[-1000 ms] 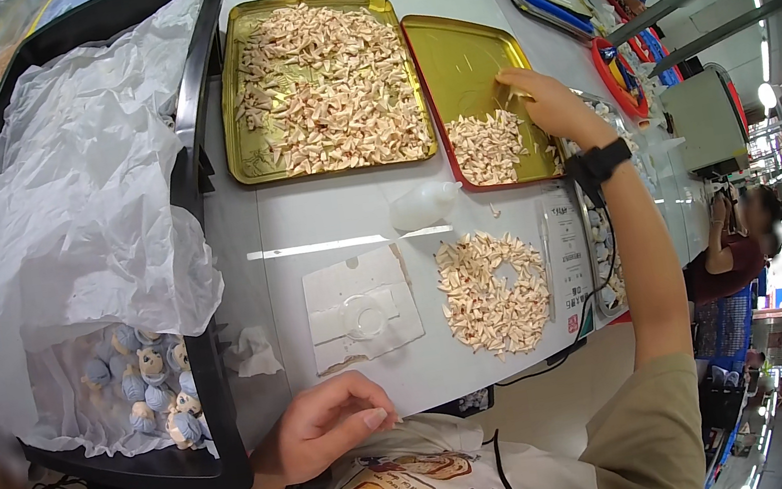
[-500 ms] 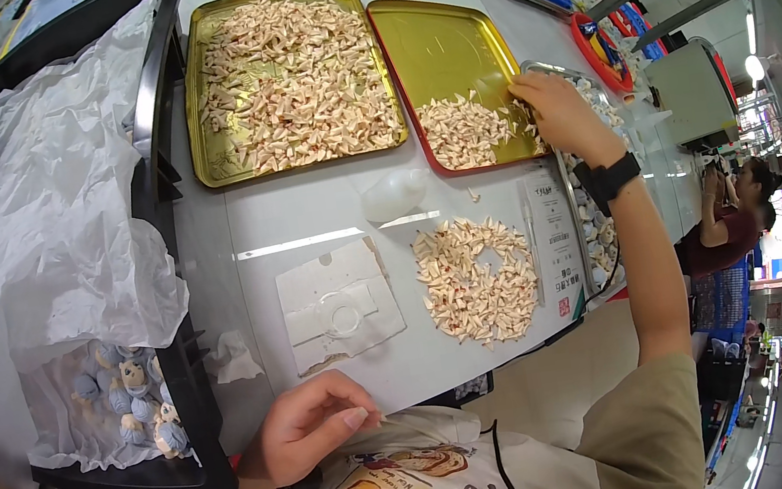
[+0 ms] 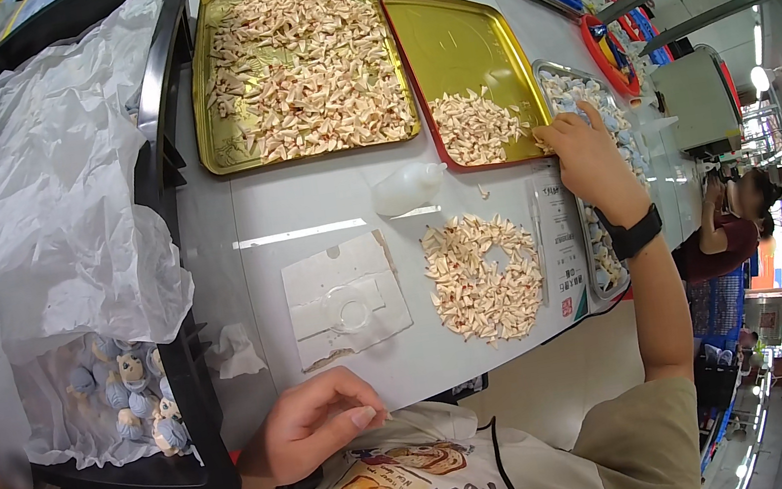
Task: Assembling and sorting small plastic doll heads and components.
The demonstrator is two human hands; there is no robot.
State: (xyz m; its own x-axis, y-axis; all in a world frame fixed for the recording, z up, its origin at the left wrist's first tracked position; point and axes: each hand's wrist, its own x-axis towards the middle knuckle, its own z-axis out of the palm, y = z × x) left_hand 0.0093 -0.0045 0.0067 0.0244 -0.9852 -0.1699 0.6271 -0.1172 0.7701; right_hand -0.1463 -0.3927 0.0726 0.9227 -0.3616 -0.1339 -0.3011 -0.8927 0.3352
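Note:
My right hand is at the right corner of a red-rimmed gold tray. Its fingertips are drawn together beside the small cream pointed pieces piled there; whatever they pinch is hidden. Closer to me, my left hand rests curled at the table's front edge, thumb against the fingers, and what it may hold cannot be made out. A ring-shaped heap of the same pieces lies on the table. More pieces cover a second gold tray at the back left.
A white squeeze bottle lies between trays and heap, beside a white square board. At left stands a black crate with paper and blue-and-cream figurines. A metal tray of figurines lies under my right wrist. Two people work farther right.
My right hand has drawn slightly back toward me and to the right, from inside the tray to its corner. The left hand stays curled in place. The view has shifted slightly.

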